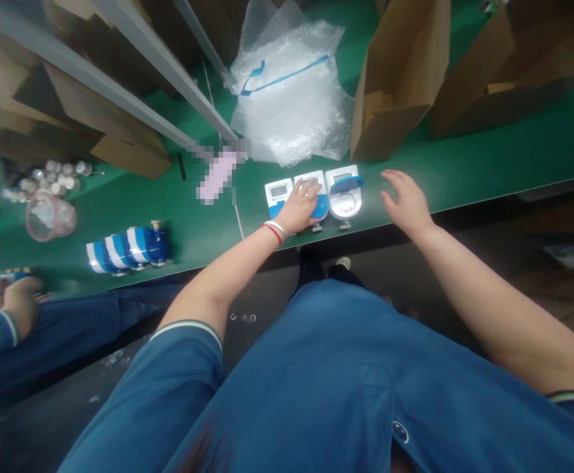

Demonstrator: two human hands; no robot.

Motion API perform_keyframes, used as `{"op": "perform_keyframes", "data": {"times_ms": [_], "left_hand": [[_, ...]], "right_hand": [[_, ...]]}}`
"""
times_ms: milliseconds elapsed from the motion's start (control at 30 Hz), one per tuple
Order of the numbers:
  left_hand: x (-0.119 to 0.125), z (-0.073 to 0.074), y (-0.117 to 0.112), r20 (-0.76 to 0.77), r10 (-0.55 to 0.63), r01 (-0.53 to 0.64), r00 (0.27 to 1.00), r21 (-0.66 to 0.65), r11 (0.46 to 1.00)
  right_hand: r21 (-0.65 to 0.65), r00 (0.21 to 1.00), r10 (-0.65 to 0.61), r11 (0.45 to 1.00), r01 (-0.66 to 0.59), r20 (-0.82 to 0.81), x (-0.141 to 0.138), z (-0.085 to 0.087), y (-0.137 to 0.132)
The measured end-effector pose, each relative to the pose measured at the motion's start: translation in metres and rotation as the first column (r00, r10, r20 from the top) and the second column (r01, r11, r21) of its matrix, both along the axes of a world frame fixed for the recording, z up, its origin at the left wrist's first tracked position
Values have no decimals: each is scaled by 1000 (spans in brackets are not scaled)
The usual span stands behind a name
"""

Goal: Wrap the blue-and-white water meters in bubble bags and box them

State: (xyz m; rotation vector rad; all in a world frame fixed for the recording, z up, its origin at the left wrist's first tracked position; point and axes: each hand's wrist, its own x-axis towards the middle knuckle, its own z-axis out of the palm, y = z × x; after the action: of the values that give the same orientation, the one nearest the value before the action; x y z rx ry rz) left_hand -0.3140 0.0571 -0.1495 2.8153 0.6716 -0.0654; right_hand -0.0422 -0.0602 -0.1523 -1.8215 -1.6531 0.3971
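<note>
Three white and blue water meters stand in a row at the green bench's front edge. My left hand (301, 207) lies over the middle water meter (321, 205), fingers stretched across its top and covering much of it. To its left is a water meter (280, 190) with a small grey display. The right-hand water meter (345, 202) has its blue lid raised, with a round white face below. My right hand (405, 200) hovers a short way to the right of that meter, fingers apart and holding nothing.
Bubble-wrap bags (291, 98) are piled behind the meters. An open cardboard box (398, 79) stands at the back right. More blue and white meters (127, 249) lie to the left, near a pinkish tub (50, 215). A co-worker's arm (18, 305) is at far left.
</note>
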Motion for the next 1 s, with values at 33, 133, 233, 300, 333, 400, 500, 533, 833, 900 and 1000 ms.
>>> {"op": "perform_keyframes", "data": {"times_ms": [33,133,233,300,333,400,500,533,833,900,1000], "left_hand": [[-1,0,12,2,-8,8,1000,-34,999],[-6,5,50,2,2,-1,1000,-145,989],[-7,14,80,-12,36,-38,999,-217,975],[-6,21,89,-37,42,-50,998,-246,968],[-7,24,90,-48,52,-62,997,-251,966],[-10,31,81,-56,112,-121,992,-212,970],[-20,34,45,-41,280,-281,959,-32,959],[-24,33,29,-50,323,-322,945,30,946],[-64,17,0,-306,207,-209,929,29,978],[-68,26,24,-331,168,-186,928,-23,982],[-71,40,53,-318,216,-239,923,-36,970]], "right_hand": [[-3,999,-31,1000,31,-27,1,-5,-9],[-21,989,-102,995,100,-103,2,-17,-31],[-56,979,-137,990,130,-153,-1,-25,-47],[-75,970,-164,985,153,-180,-4,-29,-56],[-81,964,-181,982,168,-195,-5,-32,-60],[-86,948,-220,975,206,-232,-8,-38,-72],[-88,912,-281,960,267,-298,-13,-55,-97],[-98,896,-308,951,292,-319,-16,-62,-107],[-317,673,-630,777,544,-387,-84,-157,-260],[-366,599,-714,700,613,-363,-111,-174,-305],[-441,453,-839,544,714,-301,-169,-197,-370]]}}
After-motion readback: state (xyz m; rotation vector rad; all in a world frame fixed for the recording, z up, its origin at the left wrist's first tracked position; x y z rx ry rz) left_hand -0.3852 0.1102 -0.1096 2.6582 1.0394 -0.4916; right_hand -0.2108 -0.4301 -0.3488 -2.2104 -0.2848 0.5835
